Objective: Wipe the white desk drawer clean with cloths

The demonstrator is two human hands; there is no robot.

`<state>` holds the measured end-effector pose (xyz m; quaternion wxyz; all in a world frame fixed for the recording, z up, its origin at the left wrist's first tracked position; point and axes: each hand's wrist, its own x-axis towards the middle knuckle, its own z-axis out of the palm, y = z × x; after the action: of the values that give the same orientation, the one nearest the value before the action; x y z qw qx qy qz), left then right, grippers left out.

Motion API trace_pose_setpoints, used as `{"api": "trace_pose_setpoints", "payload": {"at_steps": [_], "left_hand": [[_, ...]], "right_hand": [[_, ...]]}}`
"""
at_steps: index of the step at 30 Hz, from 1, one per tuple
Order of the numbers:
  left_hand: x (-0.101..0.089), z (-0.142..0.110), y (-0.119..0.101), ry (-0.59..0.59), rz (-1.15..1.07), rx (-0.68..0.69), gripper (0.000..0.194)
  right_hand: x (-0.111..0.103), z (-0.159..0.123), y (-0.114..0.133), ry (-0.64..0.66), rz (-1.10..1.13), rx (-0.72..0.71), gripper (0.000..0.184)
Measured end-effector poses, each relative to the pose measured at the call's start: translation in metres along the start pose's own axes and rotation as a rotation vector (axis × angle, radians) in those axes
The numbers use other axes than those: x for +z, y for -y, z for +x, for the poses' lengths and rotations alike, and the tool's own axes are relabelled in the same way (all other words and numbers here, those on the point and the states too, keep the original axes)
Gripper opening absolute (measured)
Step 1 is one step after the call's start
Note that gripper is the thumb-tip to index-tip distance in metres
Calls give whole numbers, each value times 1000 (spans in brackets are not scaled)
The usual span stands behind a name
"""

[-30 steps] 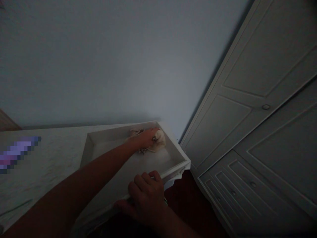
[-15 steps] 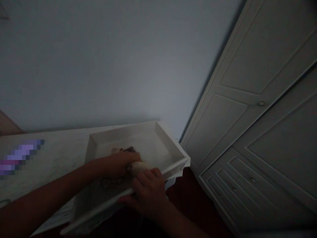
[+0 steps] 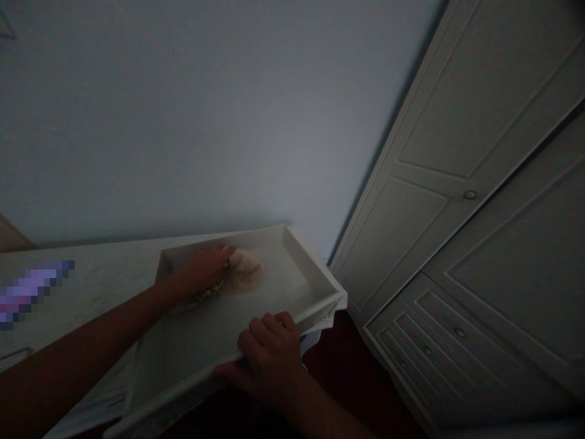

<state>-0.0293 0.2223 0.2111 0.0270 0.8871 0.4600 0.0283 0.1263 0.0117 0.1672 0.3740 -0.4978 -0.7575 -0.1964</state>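
A white drawer rests at a slant on the white dresser top. Inside it, my left hand presses a bunched cream and brown cloth against the bottom near the back wall. The fingers curl over the cloth and partly hide it. At the near side, my right hand is wrapped round the drawer's front edge, fingers over the rim and thumb on the outside.
The light dresser top reaches left, with a blurred-out purple object lying on it. A pale wall stands behind. On the right is a white wardrobe with round knobs and small drawers. The dark red floor shows below.
My left hand has moved the cloth away from the front edge toward the drawer's back. My right hand stays on the front rim. The view has shifted slightly.
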Motion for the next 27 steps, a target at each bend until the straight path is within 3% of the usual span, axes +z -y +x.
{"api": "trace_pose_setpoints", "payload": {"at_steps": [3,6,9,11,14,16,20,27], "left_hand": [[-35,3,-7,-146,-1,-18,56],[-78,9,5,-377,-35,-77,58],[-99,23,30,-380,-60,-73,70],[-91,34,44,-247,-66,-35,79],[-57,47,51,-5,-53,27,77],[-36,53,48,71,-18,-4,75],[-22,60,36,84,89,-101,62],[-24,86,4,57,133,-45,48]], "right_hand": [[1,-2,0,14,-3,3,63],[2,-2,0,17,-5,4,63],[2,-2,1,13,1,13,63],[2,-2,1,5,9,17,63],[3,-2,2,-10,15,24,63],[4,-2,2,-16,13,30,63],[5,-3,3,-23,4,34,63],[5,-1,3,-45,44,30,61]]}}
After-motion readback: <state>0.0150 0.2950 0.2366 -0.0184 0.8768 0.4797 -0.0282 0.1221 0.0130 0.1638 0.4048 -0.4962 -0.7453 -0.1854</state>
